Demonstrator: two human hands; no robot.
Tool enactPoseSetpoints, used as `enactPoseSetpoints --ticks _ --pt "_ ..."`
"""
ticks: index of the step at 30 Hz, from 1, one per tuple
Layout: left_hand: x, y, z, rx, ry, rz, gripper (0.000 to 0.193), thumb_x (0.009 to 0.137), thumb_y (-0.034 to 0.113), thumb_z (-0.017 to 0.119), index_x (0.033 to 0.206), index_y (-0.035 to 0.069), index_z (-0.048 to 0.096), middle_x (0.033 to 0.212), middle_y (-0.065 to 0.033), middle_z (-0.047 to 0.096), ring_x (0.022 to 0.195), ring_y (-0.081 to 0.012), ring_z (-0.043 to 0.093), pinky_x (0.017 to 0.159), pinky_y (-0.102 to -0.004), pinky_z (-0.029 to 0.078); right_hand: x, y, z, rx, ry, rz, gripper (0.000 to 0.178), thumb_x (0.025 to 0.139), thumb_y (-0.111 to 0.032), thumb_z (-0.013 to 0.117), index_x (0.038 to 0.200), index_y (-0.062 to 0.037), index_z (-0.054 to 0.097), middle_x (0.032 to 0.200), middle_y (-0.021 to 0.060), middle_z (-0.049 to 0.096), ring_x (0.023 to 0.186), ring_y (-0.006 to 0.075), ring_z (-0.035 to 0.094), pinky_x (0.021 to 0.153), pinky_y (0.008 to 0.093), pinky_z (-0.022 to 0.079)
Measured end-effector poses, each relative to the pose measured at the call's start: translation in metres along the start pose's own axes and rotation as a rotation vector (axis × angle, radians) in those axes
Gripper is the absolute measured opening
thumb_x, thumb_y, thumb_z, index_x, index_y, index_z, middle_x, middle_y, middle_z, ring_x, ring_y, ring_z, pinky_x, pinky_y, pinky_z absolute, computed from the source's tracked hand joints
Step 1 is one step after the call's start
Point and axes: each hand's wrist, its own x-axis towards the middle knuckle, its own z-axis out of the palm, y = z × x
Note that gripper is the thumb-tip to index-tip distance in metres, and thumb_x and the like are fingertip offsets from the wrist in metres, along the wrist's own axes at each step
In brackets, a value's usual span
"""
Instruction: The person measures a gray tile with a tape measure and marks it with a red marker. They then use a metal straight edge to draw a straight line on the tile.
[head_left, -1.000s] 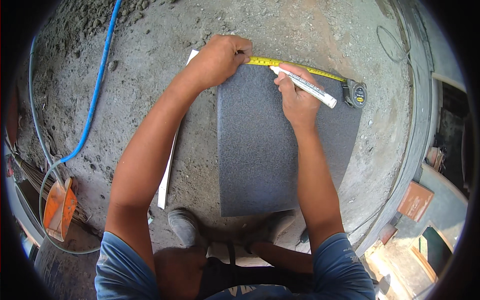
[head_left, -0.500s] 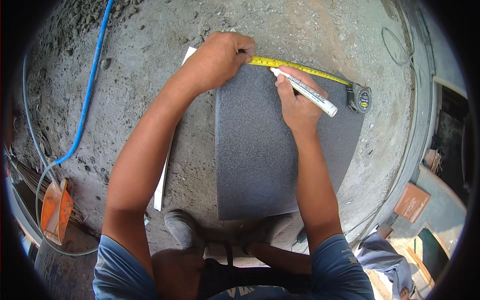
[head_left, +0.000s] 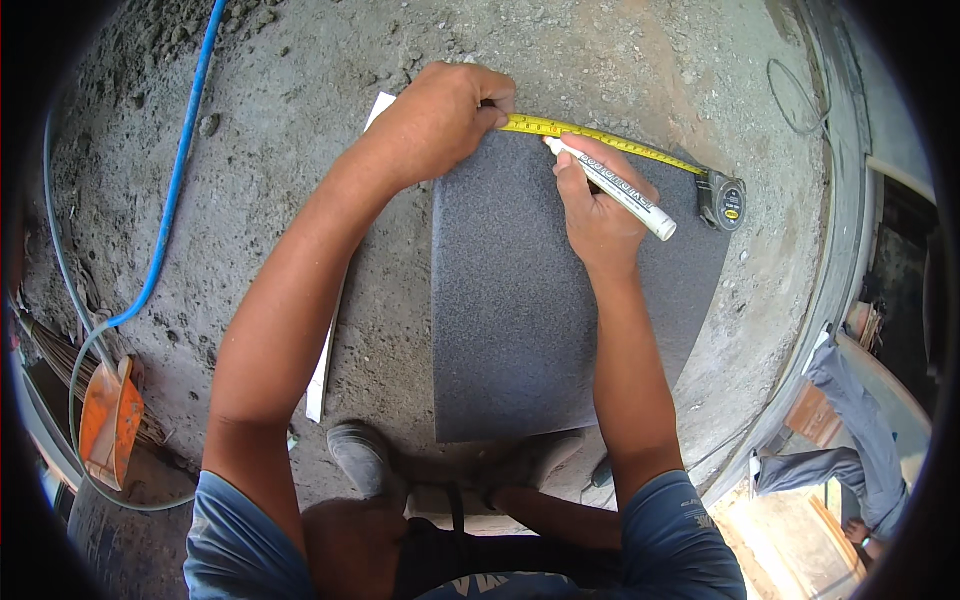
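Note:
A dark grey, speckled slab (head_left: 520, 300) lies flat on the ground in front of my feet. Along its far edge stretches a yellow tape measure blade (head_left: 620, 143), running out of its grey and black case (head_left: 722, 200) at the slab's far right corner. My left hand (head_left: 450, 115) pinches the blade's left part between thumb and fingers. In my right hand (head_left: 605, 205) is a white marker pen (head_left: 625, 198), its tip at the slab's far edge, just below the blade. Whether the tip touches the surface I cannot tell.
A white strip (head_left: 320, 385) lies left of the slab, partly under my left arm. Farther left are a blue hose (head_left: 180, 190) and an orange shovel (head_left: 112, 425). At right, another person's grey-trousered legs (head_left: 850, 450) stand beyond a raised edge. My shoes (head_left: 365, 455) are near the slab.
The other person's legs at the right have moved farther right and up in view. My hands, the pen and the tape stay nearly in place, with only a slight shift.

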Motion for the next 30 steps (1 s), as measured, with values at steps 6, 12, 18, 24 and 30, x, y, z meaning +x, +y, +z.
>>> enactPoseSetpoints --ticks 6,12,18,24,30 --pt "0.0003 -0.0004 -0.0006 0.006 -0.007 0.001 0.007 0.088 0.009 0.063 0.091 0.003 0.066 0.084 -0.0107 0.066 0.076 -0.0221 0.065 0.074 -0.0368 0.052 -0.0007 -0.0008 -0.0017 0.010 -0.008 0.000 0.013 0.082 -0.006 0.071 0.093 0.0015 0.070 0.077 0.0099 0.071 0.060 0.0096 0.063 0.053 0.0227 0.050" --pt "0.0003 0.0005 -0.0009 0.004 -0.003 0.009 0.008 0.087 0.009 0.063 0.090 0.003 0.066 0.084 -0.0108 0.067 0.075 -0.0221 0.065 0.073 -0.0368 0.052 -0.0001 -0.0028 -0.0028 -0.009 -0.011 -0.004 0.014 0.083 -0.007 0.070 0.094 0.0015 0.069 0.080 0.0113 0.071 0.062 0.0124 0.065 0.055 0.0243 0.052" --pt "0.0009 -0.0009 0.0004 0.009 0.002 0.018 0.008 0.088 0.010 0.063 0.088 0.002 0.066 0.081 -0.0110 0.066 0.073 -0.0212 0.065 0.072 -0.0364 0.052 0.0012 0.0022 -0.0008 -0.019 0.004 -0.088 0.014 0.082 -0.007 0.071 0.094 0.0010 0.069 0.082 0.0122 0.072 0.065 0.0152 0.068 0.058 0.0258 0.053" --pt "0.0010 -0.0011 -0.0001 0.005 -0.003 0.012 0.008 0.088 0.009 0.063 0.088 0.002 0.066 0.081 -0.0107 0.067 0.073 -0.0209 0.065 0.072 -0.0364 0.052 0.0011 -0.0018 -0.0031 -0.037 -0.033 -0.034 0.015 0.082 -0.007 0.071 0.094 0.0007 0.069 0.082 0.0127 0.072 0.067 0.0170 0.069 0.059 0.0268 0.054" --pt "0.0010 0.0001 -0.0013 0.019 -0.003 0.025 0.008 0.088 0.009 0.063 0.090 0.002 0.067 0.082 -0.0111 0.067 0.074 -0.0214 0.066 0.073 -0.0365 0.052 0.0022 0.0017 -0.0010 -0.035 -0.008 -0.096 0.015 0.081 -0.007 0.071 0.094 0.0009 0.068 0.082 0.0127 0.072 0.067 0.0168 0.068 0.059 0.0269 0.054"
